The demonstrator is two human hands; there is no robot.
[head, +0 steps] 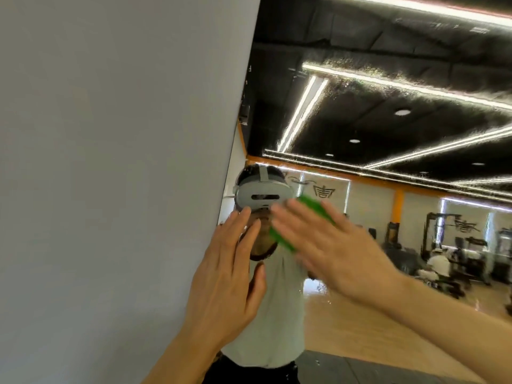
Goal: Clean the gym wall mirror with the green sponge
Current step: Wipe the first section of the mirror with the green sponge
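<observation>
A: Where is the green sponge (302,223) now?

B: It lies flat against the mirror (388,112), under the right hand (329,245). The fingers are straight and spread over it, so the hand presses it on the glass and does not close around it. The hand is blurred, so I cannot tell how the thumb lies.

A: And the left hand (230,273)?

B: It is open too, with the fingers straight, flat on the glass just beside the mirror's left edge, where the grey wall (110,162) begins. It holds nothing.

A: Which way does the sponge lie?

B: Its long side goes slanted, from upper right down to lower left. It sticks out past the fingertips on the upper side, and its lower end is near the left hand.

A: So what does the next stroke depend on?

B: I think on this: the left hand is between the sponge and the mirror's edge. A stroke to the left soon meets that hand; the wide glass to the right and above is free. The right hand does the wiping.
</observation>
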